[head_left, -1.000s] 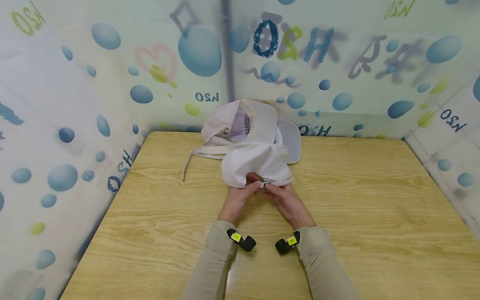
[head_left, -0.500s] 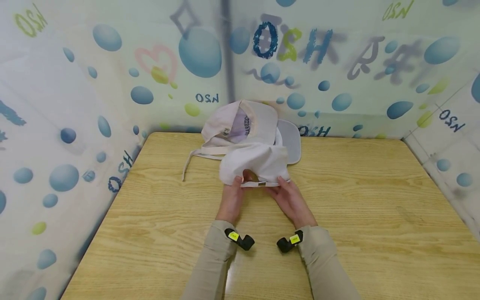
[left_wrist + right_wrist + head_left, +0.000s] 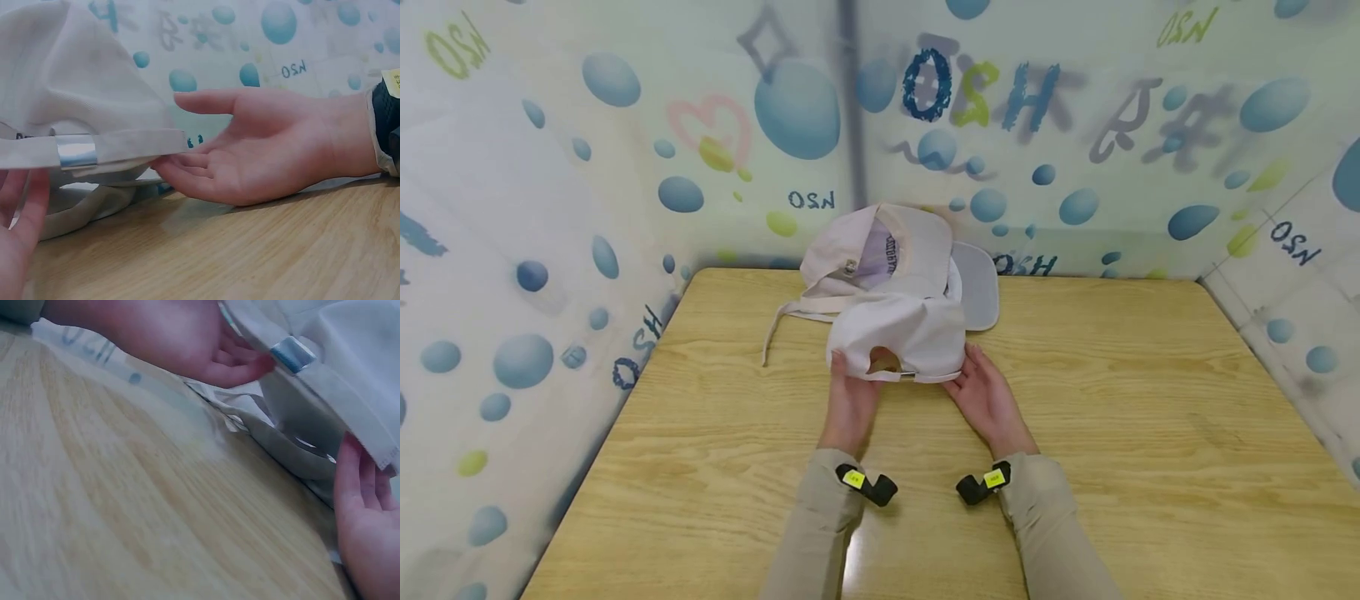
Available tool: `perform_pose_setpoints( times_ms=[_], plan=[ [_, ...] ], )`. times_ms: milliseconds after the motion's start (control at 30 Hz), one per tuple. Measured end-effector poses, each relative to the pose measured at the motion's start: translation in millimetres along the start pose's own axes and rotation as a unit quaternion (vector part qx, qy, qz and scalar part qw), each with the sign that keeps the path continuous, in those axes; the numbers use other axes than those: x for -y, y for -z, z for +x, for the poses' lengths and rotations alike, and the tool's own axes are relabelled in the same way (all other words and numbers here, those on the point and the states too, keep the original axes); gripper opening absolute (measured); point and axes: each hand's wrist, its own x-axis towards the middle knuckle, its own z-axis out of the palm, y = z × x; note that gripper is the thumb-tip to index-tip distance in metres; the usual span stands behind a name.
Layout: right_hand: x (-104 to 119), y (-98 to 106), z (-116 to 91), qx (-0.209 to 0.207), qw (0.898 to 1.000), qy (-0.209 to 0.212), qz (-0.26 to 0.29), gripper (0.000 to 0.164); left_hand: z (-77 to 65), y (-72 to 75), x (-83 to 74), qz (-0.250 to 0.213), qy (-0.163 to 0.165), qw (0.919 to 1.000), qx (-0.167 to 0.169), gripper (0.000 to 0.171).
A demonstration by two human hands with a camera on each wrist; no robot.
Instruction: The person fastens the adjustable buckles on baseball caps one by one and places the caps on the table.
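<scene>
A white baseball cap, its back opening facing me, sits low over the table. My left hand grips the left side of its rim, thumb on the outside and fingers underneath. At the right end of the rim, my right hand supports the cap from below with fingertips. In the left wrist view the right thumb stands straight, apart from the fabric. A metal buckle closes the back strap. The left fingertips are near that buckle in the right wrist view.
Behind the held cap lies a pale pink cap, its long strap trailing left on the wooden table. A grey brim shows beside it at right. A printed cloth wall stands along the table's back edge.
Both hands have left the buckle and spread to the two sides of the cap's rim. The white cap has shifted slightly left and toward me. The right thumb has lifted off the fabric.
</scene>
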Motion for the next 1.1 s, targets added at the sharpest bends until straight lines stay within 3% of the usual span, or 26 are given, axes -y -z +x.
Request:
perform_pose_setpoints(
  times_ms=[100, 200, 367, 633, 833, 1100],
  plan=[
    [2.0, 2.3, -1.0, -0.009, 1.0, 0.001, 0.013, 0.026, 0.0, 1.7, -5.7, -0.031, 0.007, 0.9993, -0.02, 0.056],
    [4.1, 4.0, -1.9, -0.013, 1.0, 0.0, 0.01, 0.026, 1.1, 5.4, -11.3, -0.031, 0.006, 0.9988, -0.037, 0.062],
    [6.3, 2.9, -4.9, -0.023, 0.999, -0.017, -0.024, 0.022, 0.8, 11.9, -15.2, 0.025, 0.019, 0.9985, -0.044, 0.059],
    [6.6, -1.9, -8.4, -0.018, 0.997, -0.011, -0.07, 0.03, 0.0, 9.3, -14.2, 0.079, 0.053, 0.9905, -0.099, 0.041],
    [9.0, 0.8, -12.4, -0.028, 0.998, 0.002, -0.057, 0.038, -0.6, 7.7, -13.8, 0.145, 0.078, 0.9828, -0.082, 0.043],
    [23.6, 8.3, -26.9, -0.044, 0.997, 0.03, -0.048, 0.034, -2.0, -0.2, -5.7, 0.192, 0.096, 0.9767, -0.011, 0.048]
  ],
)
